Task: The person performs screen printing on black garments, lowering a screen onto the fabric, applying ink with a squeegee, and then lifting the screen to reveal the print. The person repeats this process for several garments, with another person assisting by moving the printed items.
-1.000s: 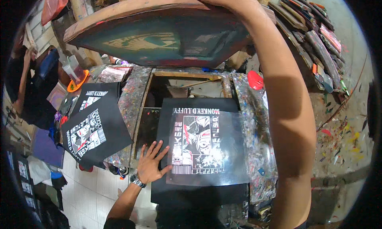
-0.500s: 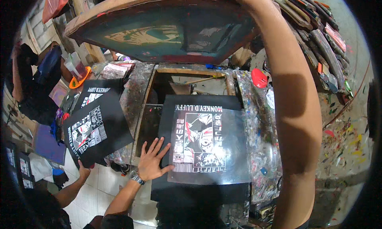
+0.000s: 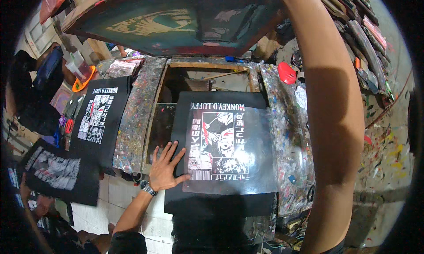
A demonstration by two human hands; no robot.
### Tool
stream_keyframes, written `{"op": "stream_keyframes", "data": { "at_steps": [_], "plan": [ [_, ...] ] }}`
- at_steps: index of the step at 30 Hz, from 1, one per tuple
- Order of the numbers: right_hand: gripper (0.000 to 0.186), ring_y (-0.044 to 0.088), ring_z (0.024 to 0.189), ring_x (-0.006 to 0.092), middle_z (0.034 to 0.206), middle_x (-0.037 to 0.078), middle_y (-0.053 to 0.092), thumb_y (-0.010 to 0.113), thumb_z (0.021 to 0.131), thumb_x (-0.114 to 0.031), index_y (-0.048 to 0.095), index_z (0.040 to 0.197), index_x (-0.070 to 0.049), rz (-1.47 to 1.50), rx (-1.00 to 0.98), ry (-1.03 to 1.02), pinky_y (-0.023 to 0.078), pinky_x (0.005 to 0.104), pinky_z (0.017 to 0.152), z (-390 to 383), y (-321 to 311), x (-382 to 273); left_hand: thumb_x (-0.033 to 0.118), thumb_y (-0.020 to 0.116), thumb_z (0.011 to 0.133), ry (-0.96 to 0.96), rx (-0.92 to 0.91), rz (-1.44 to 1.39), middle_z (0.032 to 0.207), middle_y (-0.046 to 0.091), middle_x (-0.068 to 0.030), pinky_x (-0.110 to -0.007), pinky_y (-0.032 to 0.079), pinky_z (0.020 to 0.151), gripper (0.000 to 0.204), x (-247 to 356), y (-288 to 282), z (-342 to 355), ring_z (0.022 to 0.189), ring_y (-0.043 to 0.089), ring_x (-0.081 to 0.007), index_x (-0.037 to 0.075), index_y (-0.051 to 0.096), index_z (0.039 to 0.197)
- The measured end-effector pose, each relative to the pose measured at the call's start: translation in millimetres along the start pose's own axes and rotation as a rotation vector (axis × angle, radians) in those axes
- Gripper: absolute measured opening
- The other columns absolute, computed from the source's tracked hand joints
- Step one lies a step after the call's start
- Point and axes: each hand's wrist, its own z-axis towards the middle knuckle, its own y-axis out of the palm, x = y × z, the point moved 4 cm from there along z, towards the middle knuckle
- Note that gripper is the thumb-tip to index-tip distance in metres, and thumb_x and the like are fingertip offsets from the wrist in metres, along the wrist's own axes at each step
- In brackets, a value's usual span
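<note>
Head view: 1 blk printed sheet [image 3: 221, 202], long axis near-far, right of L grip [image 3: 165, 172] (nearer, spread, touching); R grip unseen, can't tell.

A screen-printing workshop, by the look of its equipment. A broad wooden-framed screen with dark green mesh and a pale stencilled shape [image 3: 150, 23] tilts up above a worktable crusted with multicoloured paint specks [image 3: 139, 106]. Flat black rectangular panels printed in white and red [image 3: 115, 121] lie on it. At the right, long, flat, dark-stained tools [image 3: 363, 40] are stacked beside a grey surface splashed yellow and red [image 3: 384, 159].
</note>
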Motion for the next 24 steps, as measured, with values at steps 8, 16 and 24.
{"op": "stream_keyframes", "data": {
  "at_steps": [8,16,24],
  "plan": [
    [0.073,0.065,0.115,0.0478,0.119,0.034,0.068,0.062,0.086,-0.064,0.075,0.108,0.005,-0.018,0.005,0.04,0.052,0.0505,0.1,2,3,-4,0.07,0.066,0.083,0.011,0.031,-0.042,0.167,0.031,-0.017,-0.062,0.01,0.124,0.088,0,-3,-1,0.155,0.026,-0.038,0.017,0.052,0.152],
    [0.064,0.069,0.108,0.0477,0.11,0.031,0.071,0.061,0.089,-0.057,0.076,0.103,0.004,0.037,-0.007,0.145,0.055,0.0507,0.095,-25,-4,-15,0.034,0.066,0.095,-0.123,0.138,-0.536,0.153,0.05,-0.0206,-0.058,0.027,0.12,0.046,130,19,6,0.146,0.035,-0.0508,0.014,0.067,0.136],
    [0.058,0.072,0.098,0.0356,0.098,0.019,0.074,0.065,0.091,-0.059,0.073,0.1,-0.003,-0.033,0.034,0.017,0.052,0.0518,0.093,-153,15,-64,0.027,0.083,0.081,-0.299,0.987,0.172,0.168,0.026,-0.0174,-0.072,0.012,0.119,0.082,73,-215,36,0.155,0.017,-0.047,0.023,0.047,0.155]
  ]
}}
